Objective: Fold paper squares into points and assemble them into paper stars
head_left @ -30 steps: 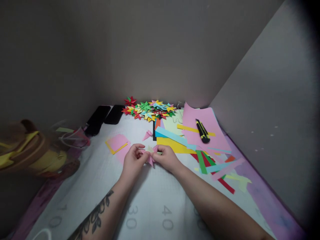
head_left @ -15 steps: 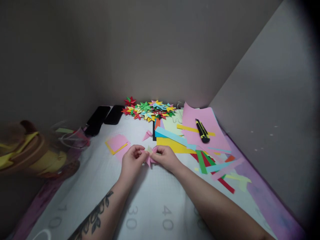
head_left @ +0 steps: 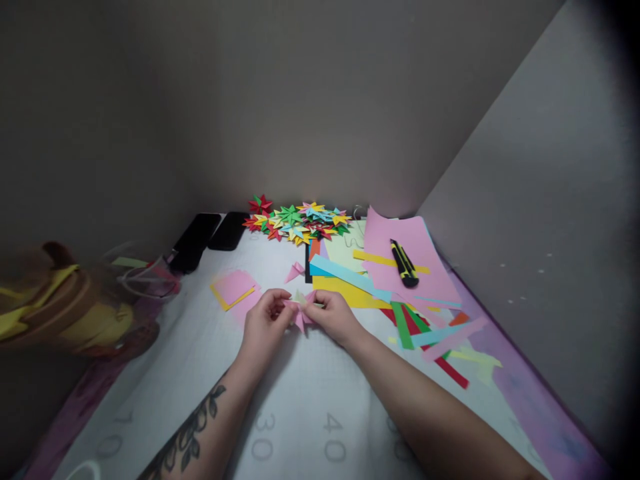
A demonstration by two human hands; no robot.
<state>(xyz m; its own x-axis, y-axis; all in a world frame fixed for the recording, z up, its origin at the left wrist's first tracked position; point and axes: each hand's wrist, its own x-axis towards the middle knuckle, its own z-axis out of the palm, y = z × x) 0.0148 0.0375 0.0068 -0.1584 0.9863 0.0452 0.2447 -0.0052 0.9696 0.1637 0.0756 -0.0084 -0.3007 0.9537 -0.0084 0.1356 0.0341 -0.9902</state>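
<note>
A pink and pale-green folded paper star point(head_left: 303, 320) is held between my two hands above the white gridded mat. My left hand point(head_left: 267, 317) pinches its left side between thumb and fingers. On the right side, my right hand point(head_left: 334, 317) grips it with the thumb pressed on the front. The fingers cover part of the star. Just beyond lies a small folded pink paper piece point(head_left: 295, 271). To the left of my left hand are square pink sheets point(head_left: 236, 285) with a yellow one under them.
Several colourful paper stars point(head_left: 295, 217) are heaped at the back wall. A box cutter point(head_left: 404, 263) rests on pink paper point(head_left: 377, 230) at right, near scattered paper strips point(head_left: 425, 333). Two black phones point(head_left: 229, 231) lie back left; a terracotta pot point(head_left: 60, 300) stands at far left.
The star has turned slightly between my fingers, its lower point shifting a little to the right. Both hands keep their hold in nearly the same place.
</note>
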